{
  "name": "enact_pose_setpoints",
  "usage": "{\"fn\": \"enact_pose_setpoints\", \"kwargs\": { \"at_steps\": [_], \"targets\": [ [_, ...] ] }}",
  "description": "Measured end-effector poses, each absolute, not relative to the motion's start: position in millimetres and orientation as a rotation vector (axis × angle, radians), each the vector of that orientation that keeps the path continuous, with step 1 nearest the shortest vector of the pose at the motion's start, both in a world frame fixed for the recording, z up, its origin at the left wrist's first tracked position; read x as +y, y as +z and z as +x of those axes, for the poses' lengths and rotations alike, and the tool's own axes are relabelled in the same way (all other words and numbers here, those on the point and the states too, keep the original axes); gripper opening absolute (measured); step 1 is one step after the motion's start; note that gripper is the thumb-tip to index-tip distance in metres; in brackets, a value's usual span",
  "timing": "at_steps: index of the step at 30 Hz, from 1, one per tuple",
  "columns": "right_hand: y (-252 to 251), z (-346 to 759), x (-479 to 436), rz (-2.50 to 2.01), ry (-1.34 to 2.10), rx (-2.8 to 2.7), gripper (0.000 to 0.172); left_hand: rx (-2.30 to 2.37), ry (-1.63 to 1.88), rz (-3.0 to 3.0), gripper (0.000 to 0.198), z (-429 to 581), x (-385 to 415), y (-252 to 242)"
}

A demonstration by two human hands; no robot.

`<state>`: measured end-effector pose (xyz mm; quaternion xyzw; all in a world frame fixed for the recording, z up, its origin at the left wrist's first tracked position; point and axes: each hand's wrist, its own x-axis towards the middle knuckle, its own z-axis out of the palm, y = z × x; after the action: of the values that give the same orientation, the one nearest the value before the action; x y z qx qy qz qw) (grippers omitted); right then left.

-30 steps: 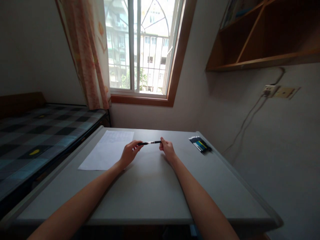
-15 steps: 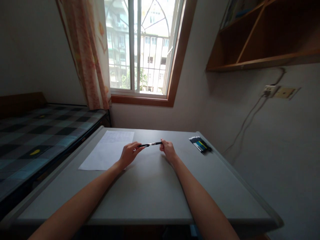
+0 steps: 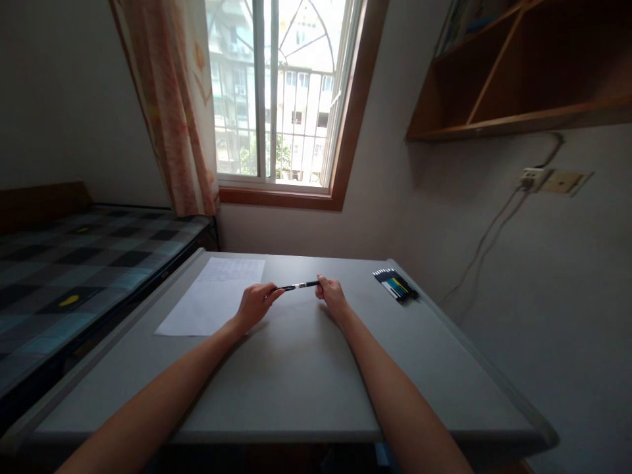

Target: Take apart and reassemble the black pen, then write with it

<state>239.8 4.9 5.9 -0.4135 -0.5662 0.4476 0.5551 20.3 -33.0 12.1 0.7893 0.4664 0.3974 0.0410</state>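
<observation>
Between my two hands a slim black pen (image 3: pixel 299 286) with a pale band is held nearly level above the table. My left hand (image 3: pixel 255 304) pinches its left end between thumb and fingers. Around the right end, the fingers of my right hand (image 3: pixel 332 295) are curled closed. A white sheet of paper (image 3: pixel 207 296) with faint print near its top lies flat on the left, partly behind my left hand. To the right lies a set of several dark pens (image 3: pixel 395 287) side by side, with blue and yellow showing in the middle.
The grey table (image 3: pixel 296 382) spans the view below a barred window (image 3: pixel 276 99). A bed (image 3: pixel 74 263) with a checked cover adjoins on the left. Wooden shelves (image 3: pixel 518 112) hang at upper right, above a wall socket (image 3: pixel 533 178) with a trailing cord.
My left fingers have shifted very slightly on the pen's left end. My right hand, the paper and the pen set look the same.
</observation>
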Motion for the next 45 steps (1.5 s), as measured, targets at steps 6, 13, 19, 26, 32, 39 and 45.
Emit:
{"fn": "enact_pose_setpoints", "kwargs": {
  "at_steps": [6,13,19,26,32,39,45],
  "targets": [
    [6.0,238.8,4.6,-1.017,1.031,-1.4,0.053,1.465,1.206,2.303,0.048,21.3,-31.1,9.4],
    [3.7,238.5,5.9,-1.045,1.012,-1.37,0.056,1.45,1.207,2.226,0.047,21.4,-29.5,7.3],
    [0.8,239.1,9.2,-1.042,1.024,-1.269,0.055,1.302,1.355,2.202,0.025,24.1,-27.4,6.5],
    [1.6,239.5,8.8,-1.044,1.008,-1.318,0.055,1.291,1.408,2.247,0.024,23.5,-26.8,5.6],
    [1.1,238.9,9.7,-1.042,1.012,-1.36,0.056,1.382,1.308,2.265,0.033,22.0,-30.0,8.9],
    [-0.1,238.6,9.8,-1.056,1.025,-1.392,0.056,1.413,1.255,2.241,0.048,21.2,-30.7,11.1],
    [3.9,239.4,7.6,-1.044,0.997,-1.344,0.055,1.295,1.38,2.2,0.027,23.7,-26.6,7.4]
  ]
}}
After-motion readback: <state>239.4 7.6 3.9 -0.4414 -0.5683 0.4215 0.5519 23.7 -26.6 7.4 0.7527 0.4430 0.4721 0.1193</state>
